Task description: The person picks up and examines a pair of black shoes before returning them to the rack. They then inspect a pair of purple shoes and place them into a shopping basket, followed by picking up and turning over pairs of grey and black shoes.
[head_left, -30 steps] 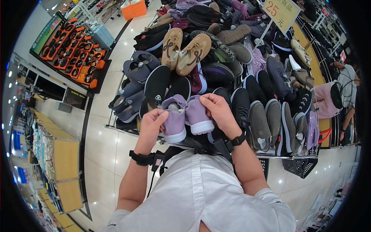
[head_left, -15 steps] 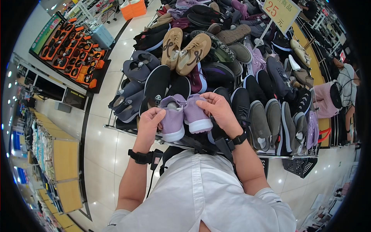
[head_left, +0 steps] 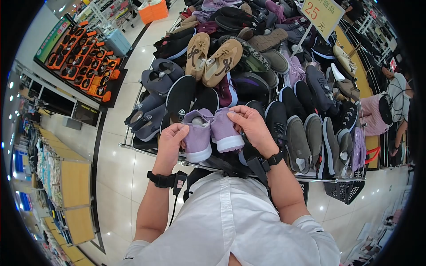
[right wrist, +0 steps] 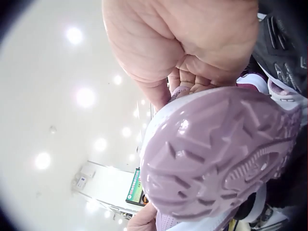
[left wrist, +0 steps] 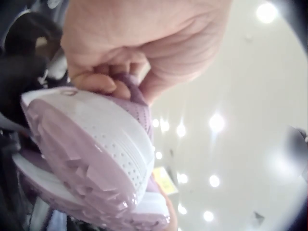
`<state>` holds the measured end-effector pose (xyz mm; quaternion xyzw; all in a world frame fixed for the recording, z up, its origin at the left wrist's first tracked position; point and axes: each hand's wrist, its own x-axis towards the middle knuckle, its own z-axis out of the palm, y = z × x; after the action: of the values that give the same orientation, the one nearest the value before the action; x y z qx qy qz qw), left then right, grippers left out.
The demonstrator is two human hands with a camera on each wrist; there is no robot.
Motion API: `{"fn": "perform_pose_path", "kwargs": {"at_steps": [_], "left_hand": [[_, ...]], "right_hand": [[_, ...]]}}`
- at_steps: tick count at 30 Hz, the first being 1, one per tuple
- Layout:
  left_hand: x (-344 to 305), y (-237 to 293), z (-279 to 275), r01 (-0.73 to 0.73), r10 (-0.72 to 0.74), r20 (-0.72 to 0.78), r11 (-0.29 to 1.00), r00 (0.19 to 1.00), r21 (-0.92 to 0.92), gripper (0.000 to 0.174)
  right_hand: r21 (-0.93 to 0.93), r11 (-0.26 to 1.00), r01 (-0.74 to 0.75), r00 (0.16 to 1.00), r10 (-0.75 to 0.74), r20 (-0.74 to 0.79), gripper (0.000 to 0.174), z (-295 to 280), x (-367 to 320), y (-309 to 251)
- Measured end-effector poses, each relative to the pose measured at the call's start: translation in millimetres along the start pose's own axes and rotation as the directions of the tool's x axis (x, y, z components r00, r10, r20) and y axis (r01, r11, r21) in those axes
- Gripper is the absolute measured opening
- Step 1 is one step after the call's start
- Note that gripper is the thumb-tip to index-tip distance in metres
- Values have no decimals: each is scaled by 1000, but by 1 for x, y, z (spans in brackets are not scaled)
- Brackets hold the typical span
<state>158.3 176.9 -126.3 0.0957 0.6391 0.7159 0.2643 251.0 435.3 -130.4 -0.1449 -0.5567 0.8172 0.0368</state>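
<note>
Two lilac sneakers are held up side by side, heels toward the wearer, in the head view. My left hand [head_left: 172,138] pinches the left sneaker [head_left: 198,141] at its collar, thumb on the upper edge. The right sneaker [head_left: 226,134] is gripped near its heel collar by my right hand [head_left: 252,127]. White midsoles show low on both heels. The left wrist view shows a pinkish ridged sole [left wrist: 72,154] below the fingers; the right wrist view shows the other glossy, treaded sole [right wrist: 211,154]. The shoes' toes are hidden from the head camera.
A rack piled with shoes stands in front, with tan sneakers [head_left: 222,62], black slip-ons [head_left: 179,99] and grey slip-ons [head_left: 297,142]. A yellow price sign [head_left: 322,17] rises above the pile. Its metal rail [head_left: 146,152] runs along the near edge. A person [head_left: 397,99] stands at right.
Over the past second both sneakers have shifted slightly left, and the right one has come closer to the left one. Both hands keep their hold; the last half second shows almost no movement.
</note>
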Motion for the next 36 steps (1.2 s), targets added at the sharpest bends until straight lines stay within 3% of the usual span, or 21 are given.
{"fn": "perform_pose_path", "kwargs": {"at_steps": [7,9,10,12,14,18,20,22,26,28,29,31,32,34,35,36], "left_hand": [[-12,35,10,71,-64,40,976,997,-205,14],[-20,60,11,121,-73,160,942,984,-314,15],[-22,70,13,119,-72,157,942,985,-314,15],[-23,85,18,277,-194,237,877,952,-392,15],[-8,63,11,334,-247,248,841,937,-425,17],[19,38,5,446,-346,284,742,894,-501,17],[23,37,11,418,-340,244,763,908,-493,17],[28,30,13,340,-240,259,809,936,-480,16],[30,38,22,320,-220,262,834,940,-449,17],[16,56,44,162,-124,127,921,984,-355,24],[14,54,43,164,-126,128,921,984,-354,24],[10,48,40,92,-37,178,946,983,-311,43],[9,46,40,94,-39,178,946,983,-310,43],[5,42,40,33,21,216,969,976,-245,68],[3,39,39,35,20,216,969,976,-245,68],[1,36,37,-43,81,254,988,964,-151,79]], "right_hand": [[184,983,-28,999,21,40,24,15,-24,-35],[404,907,-119,984,53,173,27,21,-36,-57],[404,907,-121,983,53,176,27,23,-39,-66],[443,881,-165,981,100,167,28,24,-38,-80],[467,867,-172,978,95,184,28,18,-28,-73],[369,918,-146,989,146,28,25,1,-1,-35],[395,909,-136,981,178,-72,23,3,0,-39],[405,906,-125,990,141,-11,23,-4,4,-34],[339,940,-46,999,43,18,28,-3,-5,-40],[328,945,-1,999,-15,47,31,-1,-11,-38],[310,951,21,996,-45,70,34,-1,-13,-35],[293,955,43,993,-73,94,38,1,-16,-33],[300,953,43,993,-75,96,40,3,-18,-32],[309,950,41,993,-74,96,43,4,-19,-30],[302,952,55,990,-91,108,45,4,-20,-29],[295,953,69,987,-109,120,47,4,-20,-29]]}}
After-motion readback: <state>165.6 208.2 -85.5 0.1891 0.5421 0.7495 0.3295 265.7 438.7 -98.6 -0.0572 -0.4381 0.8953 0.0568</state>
